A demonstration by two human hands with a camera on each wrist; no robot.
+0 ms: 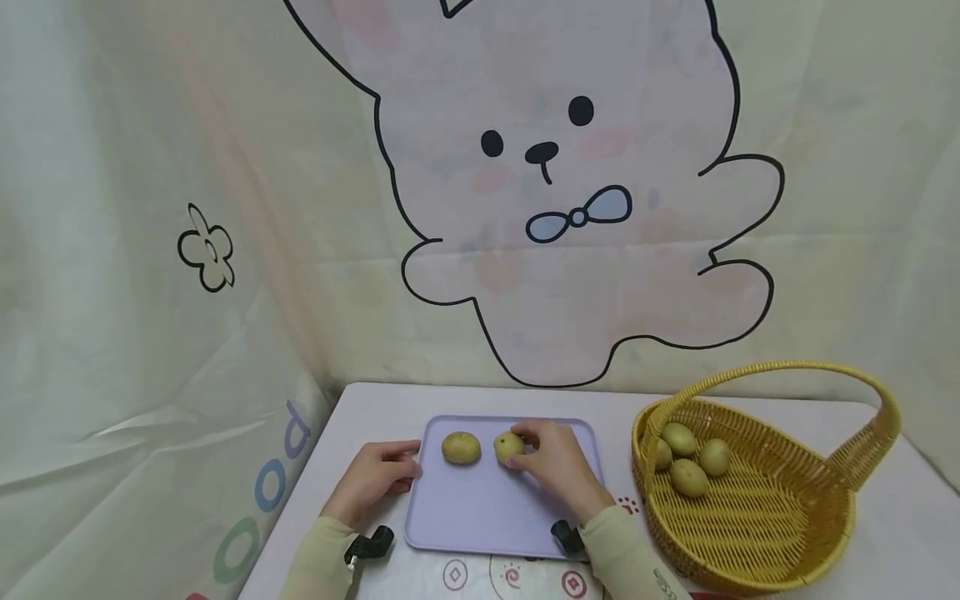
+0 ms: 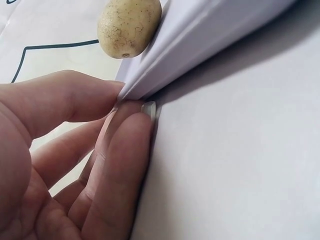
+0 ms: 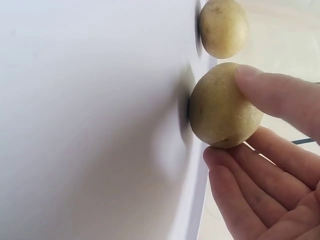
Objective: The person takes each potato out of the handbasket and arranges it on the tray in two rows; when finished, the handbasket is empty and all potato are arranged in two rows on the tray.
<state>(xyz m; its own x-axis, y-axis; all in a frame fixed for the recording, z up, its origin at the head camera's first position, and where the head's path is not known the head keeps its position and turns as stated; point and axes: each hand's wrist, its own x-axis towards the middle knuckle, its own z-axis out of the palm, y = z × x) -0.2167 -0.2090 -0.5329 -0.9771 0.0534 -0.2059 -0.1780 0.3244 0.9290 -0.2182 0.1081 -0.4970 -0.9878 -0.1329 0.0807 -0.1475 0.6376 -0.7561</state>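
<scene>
A light purple tray [image 1: 480,517] lies on the white table. My left hand [image 1: 378,475] is at its left edge; in the left wrist view the thumb and fingers pinch the tray's rim [image 2: 170,55]. Toward the tray's far side, my right hand [image 1: 558,467] holds a potato [image 1: 507,448] between thumb and fingers. The right wrist view shows that potato [image 3: 217,110] at the tray surface, the thumb on one side and fingertips on the other. A second potato [image 1: 461,448] rests on the tray to its left, untouched.
On the right stands a yellow woven basket [image 1: 787,450] with a tall arched handle [image 1: 795,365]. Several potatoes [image 1: 688,478] lie in its left part. Behind the table [image 1: 375,408] hangs a curtain [image 1: 570,300] with a cartoon animal.
</scene>
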